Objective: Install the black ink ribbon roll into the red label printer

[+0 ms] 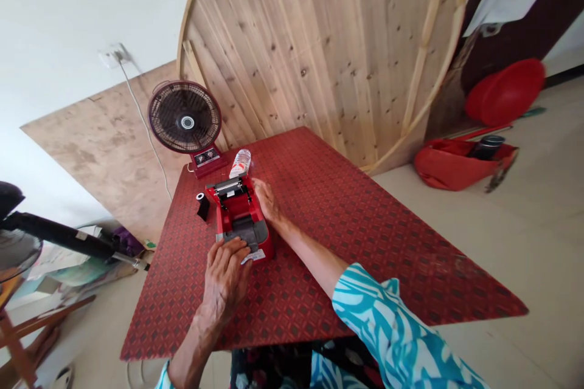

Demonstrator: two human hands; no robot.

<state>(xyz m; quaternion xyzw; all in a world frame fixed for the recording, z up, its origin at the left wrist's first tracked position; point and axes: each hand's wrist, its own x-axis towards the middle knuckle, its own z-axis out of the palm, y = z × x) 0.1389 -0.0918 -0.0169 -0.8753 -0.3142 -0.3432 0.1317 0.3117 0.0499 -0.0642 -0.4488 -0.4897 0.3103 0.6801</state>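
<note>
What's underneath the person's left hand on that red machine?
The left hand rests on a grey panel at the near end of the red machine, with a white label showing just past it. Whatever lies directly beneath the palm and fingers is covered.

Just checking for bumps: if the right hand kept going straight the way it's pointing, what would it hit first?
The right hand would meet the red open-topped printer first. Its fingers are already at the printer's upper edge and seem to touch it, though depth is hard to judge from this view.
</note>
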